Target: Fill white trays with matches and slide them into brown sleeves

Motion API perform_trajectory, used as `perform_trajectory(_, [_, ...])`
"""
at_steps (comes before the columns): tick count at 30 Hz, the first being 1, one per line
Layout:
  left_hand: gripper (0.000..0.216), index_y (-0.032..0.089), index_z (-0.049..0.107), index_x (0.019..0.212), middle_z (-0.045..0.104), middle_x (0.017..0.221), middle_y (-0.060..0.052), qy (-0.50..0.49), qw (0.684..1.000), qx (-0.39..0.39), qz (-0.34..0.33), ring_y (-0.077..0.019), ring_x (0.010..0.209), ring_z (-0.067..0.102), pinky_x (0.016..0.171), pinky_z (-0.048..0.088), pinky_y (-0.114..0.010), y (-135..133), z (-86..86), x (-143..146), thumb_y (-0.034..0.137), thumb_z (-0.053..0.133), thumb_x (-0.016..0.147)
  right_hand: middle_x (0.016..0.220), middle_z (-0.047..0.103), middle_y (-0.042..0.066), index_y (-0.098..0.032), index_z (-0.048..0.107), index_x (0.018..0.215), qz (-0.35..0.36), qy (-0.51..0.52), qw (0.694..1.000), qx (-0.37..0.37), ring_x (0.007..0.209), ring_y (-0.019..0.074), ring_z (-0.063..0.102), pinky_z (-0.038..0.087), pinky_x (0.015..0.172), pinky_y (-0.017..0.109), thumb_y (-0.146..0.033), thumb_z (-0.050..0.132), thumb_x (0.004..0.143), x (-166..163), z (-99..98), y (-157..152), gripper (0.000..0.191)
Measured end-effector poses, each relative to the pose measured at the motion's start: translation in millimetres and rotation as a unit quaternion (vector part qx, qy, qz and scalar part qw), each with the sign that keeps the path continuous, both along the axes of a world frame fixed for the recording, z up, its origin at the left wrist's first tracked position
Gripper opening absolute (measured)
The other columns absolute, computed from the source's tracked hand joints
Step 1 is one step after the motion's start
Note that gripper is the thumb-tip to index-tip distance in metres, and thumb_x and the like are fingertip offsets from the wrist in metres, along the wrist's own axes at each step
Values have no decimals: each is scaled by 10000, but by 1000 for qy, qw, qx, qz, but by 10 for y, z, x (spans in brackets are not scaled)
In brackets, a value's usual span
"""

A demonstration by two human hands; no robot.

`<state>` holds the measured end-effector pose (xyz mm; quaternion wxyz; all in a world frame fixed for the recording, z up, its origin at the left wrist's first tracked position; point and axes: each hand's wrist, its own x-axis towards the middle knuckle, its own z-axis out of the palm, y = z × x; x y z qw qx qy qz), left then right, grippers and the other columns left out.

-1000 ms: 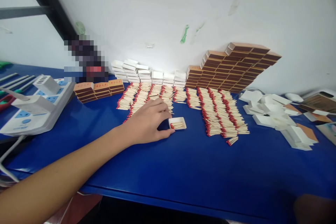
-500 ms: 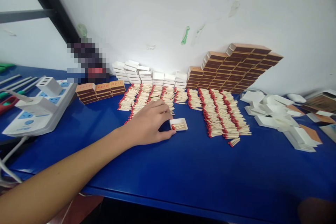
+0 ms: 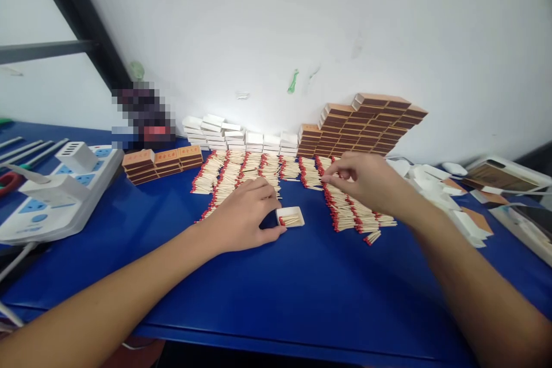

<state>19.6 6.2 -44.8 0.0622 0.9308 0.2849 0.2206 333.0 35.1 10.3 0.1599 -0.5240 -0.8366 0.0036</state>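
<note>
My left hand (image 3: 245, 214) rests on the blue table, thumb and fingers closed around the left end of a small white matchbox tray (image 3: 301, 217). Inside the tray lie a few matches (image 3: 292, 220) with red heads pointing left. My right hand (image 3: 362, 179) is over the right-hand rows of loose matches (image 3: 345, 217), thumb and forefinger pinched together at a row's edge. Whether a match is between those fingertips is too small to tell. More rows of matches (image 3: 230, 169) lie behind my left hand.
White trays (image 3: 235, 137) are stacked by the wall, beside a tall stack of brown matchboxes (image 3: 357, 126). A shorter matchbox stack (image 3: 161, 165) and a power strip (image 3: 92, 190) stand left. White trays (image 3: 431, 184) lie heaped right, near a phone-like object (image 3: 504, 175).
My right hand has come from the lower right corner up to the right-hand rows of matches. My left hand stays on the tray. The view has shifted slightly.
</note>
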Motion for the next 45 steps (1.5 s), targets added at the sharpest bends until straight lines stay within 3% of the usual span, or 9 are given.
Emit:
perform_trajectory(2, [266,154,773,1053,735,1076,-97,-1,1000,-2,1,-295,1108,653,996,542,-466,0,-6,0,407,780,972,793,734,66,-241,829,867,-4,-8,999,-32,711,223,652,450,630,359,-429,618,1016,-103,-147,-1,320])
perform_trajectory(5, [253,160,769,1062,737,1099,-97,-3,1000,-3,2,-298,1124,656,1002,538,-470,7,-12,-3,395,781,970,860,759,76,-229,818,887,-11,-27,998,-57,803,246,679,465,689,366,-353,637,998,-187,-309,40,246])
perform_trajectory(14, [241,176,760,1060,740,1108,-88,-5,1000,3,1,-293,1113,658,1003,532,-471,19,-14,-5,399,778,972,964,722,88,-213,687,872,-23,-45,996,-74,925,252,675,481,794,354,-278,643,1018,-202,-466,145,166])
perform_trajectory(26, [248,176,752,1078,743,1116,-90,3,1000,8,14,-296,1108,649,992,538,-467,35,2,-15,398,782,971,1010,690,91,-234,625,969,81,33,995,-40,938,248,663,519,801,378,-379,513,1116,-307,-345,-202,236])
perform_trajectory(31, [234,183,749,1075,737,1125,-87,0,1000,5,9,-293,1113,647,987,539,-462,35,6,-13,393,774,975,1012,679,78,-227,625,982,116,1,993,-18,893,223,660,512,757,356,-310,516,1128,-496,-295,-400,201])
perform_trajectory(39, [251,159,750,1054,718,1096,-96,2,1000,11,6,-304,1103,641,987,536,-486,21,5,-3,401,751,988,963,681,80,-202,656,951,150,-76,984,51,832,210,648,498,704,335,-183,534,1110,-739,-435,-483,201])
perform_trajectory(45, [249,167,762,1094,728,1113,-93,4,1000,3,9,-301,1124,644,1013,529,-483,13,7,-7,392,760,986,1054,668,95,-208,685,1031,114,-40,993,14,927,231,667,522,780,351,-230,546,1103,-439,-369,-321,157])
